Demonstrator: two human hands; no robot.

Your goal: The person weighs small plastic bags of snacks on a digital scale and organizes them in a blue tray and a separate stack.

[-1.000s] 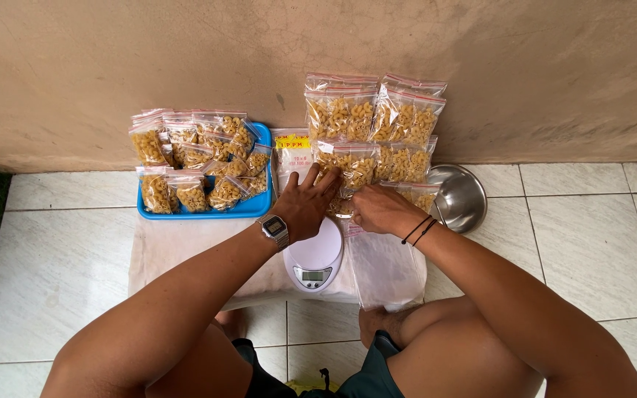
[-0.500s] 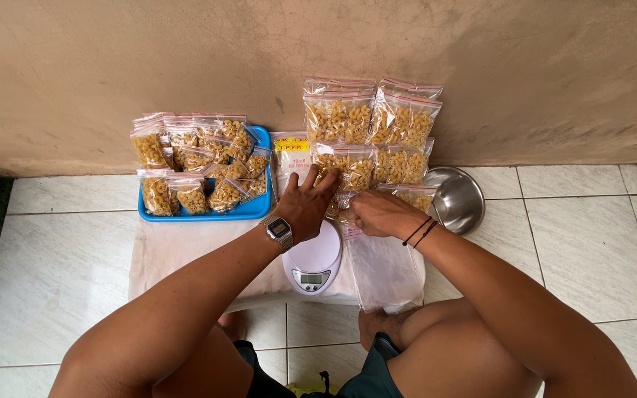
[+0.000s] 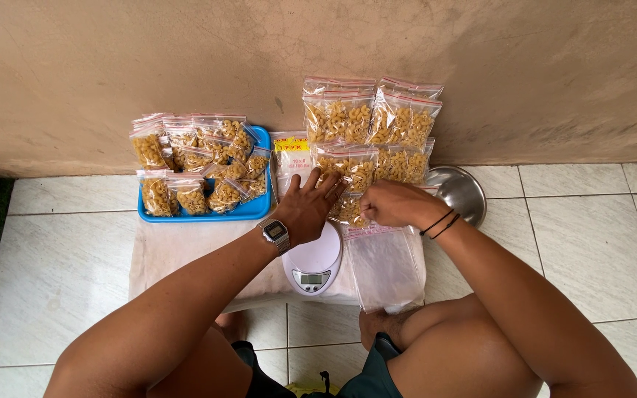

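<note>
My left hand (image 3: pixel 305 207), with a wristwatch, lies fingers spread on a small clear zip bag of macaroni (image 3: pixel 349 209), just above the white kitchen scale (image 3: pixel 312 264). My right hand (image 3: pixel 398 204) is closed on the right end of that same bag, pinching its top edge. Behind them several filled macaroni bags (image 3: pixel 371 118) lean against the wall in rows.
A blue tray (image 3: pixel 252 207) at left holds several small macaroni bags. A pack of empty zip bags (image 3: pixel 293 156) stands by the wall. A steel bowl (image 3: pixel 459 193) sits to the right. Empty clear bags (image 3: pixel 386 269) lie on a pale cloth (image 3: pixel 178 250) over the tiled floor.
My right hand has moved right and slightly up along the bag's top edge. My left hand stays spread on the bag.
</note>
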